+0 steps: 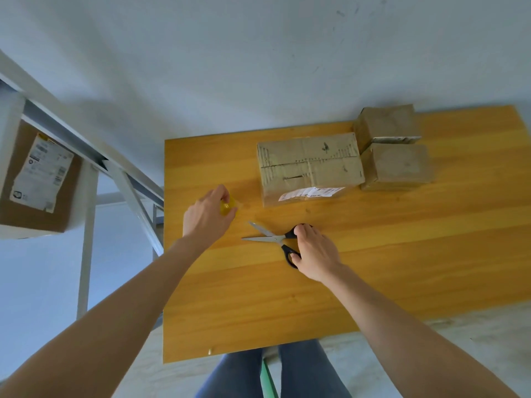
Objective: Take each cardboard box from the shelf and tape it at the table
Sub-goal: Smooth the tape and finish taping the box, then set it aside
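On a wooden worktop (402,254), the left hand (207,216) curls its fingers (221,192) round a yellow tape roll (229,207); the right hand (314,254) grips black-handled scissors (273,239) (blades apart). A cardboard box (309,165) lies just beyond, smaller boxes (398,165) beside it; another box (17,173) sits on the shelf (86,156), left.

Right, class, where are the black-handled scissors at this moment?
Head view: the black-handled metal scissors lie on the yellow wooden table, blades open, gripped by the right hand, just nearer than the large taped cardboard box.
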A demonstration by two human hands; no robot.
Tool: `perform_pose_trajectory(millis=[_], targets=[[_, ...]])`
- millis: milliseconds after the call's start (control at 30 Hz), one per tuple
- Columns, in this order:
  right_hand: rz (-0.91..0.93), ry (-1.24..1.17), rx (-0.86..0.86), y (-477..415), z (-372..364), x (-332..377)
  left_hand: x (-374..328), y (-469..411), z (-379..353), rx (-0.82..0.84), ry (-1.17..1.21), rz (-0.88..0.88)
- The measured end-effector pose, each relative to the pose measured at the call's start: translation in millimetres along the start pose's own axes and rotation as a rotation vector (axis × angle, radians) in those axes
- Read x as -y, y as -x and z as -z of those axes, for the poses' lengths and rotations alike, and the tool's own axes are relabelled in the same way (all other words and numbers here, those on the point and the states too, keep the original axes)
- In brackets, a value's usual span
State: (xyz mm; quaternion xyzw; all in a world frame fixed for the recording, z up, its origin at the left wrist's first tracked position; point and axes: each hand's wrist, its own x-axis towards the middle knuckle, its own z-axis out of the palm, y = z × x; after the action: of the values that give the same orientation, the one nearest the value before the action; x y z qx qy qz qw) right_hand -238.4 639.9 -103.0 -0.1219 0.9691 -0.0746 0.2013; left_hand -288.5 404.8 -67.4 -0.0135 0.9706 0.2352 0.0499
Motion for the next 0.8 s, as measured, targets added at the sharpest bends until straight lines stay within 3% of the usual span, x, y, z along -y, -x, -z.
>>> perform_pose_trajectory(millis=[233, 500, 600, 800], targets=[[0.009, 0.039, 0.014, -3, 3, -2, -6, 8, -12, 0.082, -0.067, -0.048], [0.081, 0.043, -0.087, -5, 9, -7, -15, 10, -26, 0.113, -0.162, -0.008], [0.151, 0.02, -0.224, -7, 19, -13, -12, 4, -35, 0.096, -0.17, 0.069], [0.182, 0.004, -0.657, -16, 42, -32, -13, -5, -48, 0.089, -0.161, 0.168]])
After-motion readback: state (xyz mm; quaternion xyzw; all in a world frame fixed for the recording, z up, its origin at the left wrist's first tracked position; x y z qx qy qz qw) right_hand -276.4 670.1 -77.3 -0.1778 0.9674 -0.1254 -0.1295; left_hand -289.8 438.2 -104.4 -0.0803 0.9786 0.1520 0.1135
